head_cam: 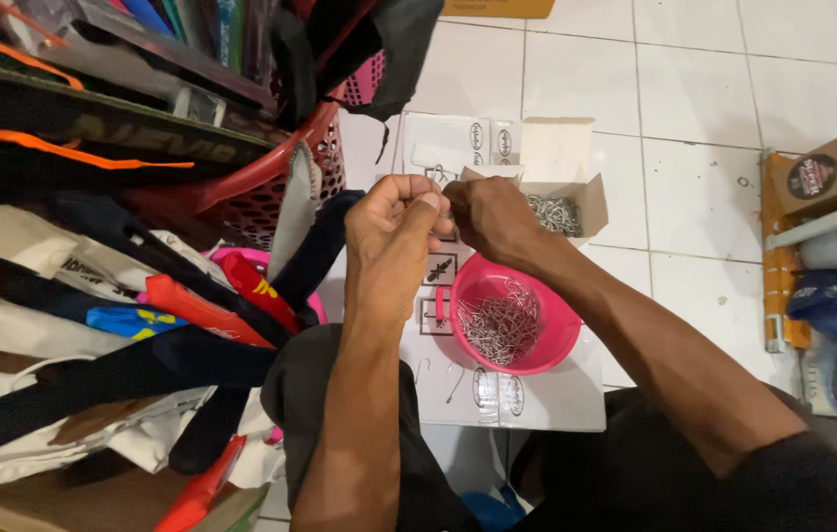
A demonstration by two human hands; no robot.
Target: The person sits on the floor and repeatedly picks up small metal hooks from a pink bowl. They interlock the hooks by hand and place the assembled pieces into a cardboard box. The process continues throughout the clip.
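My left hand (394, 227) and my right hand (490, 217) meet above a white card sheet (536, 394) on the tiled floor. Their fingertips pinch together on something small between them; it is too small to tell what, perhaps a metal hook. Just below my hands a pink bowl (548, 347) holds a pile of small metal hooks (500, 325). Behind my right hand an open white cardboard box (576, 192) contains more metal hooks (554, 213).
A red plastic basket (270, 192) stuffed with fabric items stands at the left, with a heap of cloth pieces in black, white, red and blue (113, 315) beside it. Cartons and bags (827, 256) line the right edge. White floor tiles (694, 99) lie beyond.
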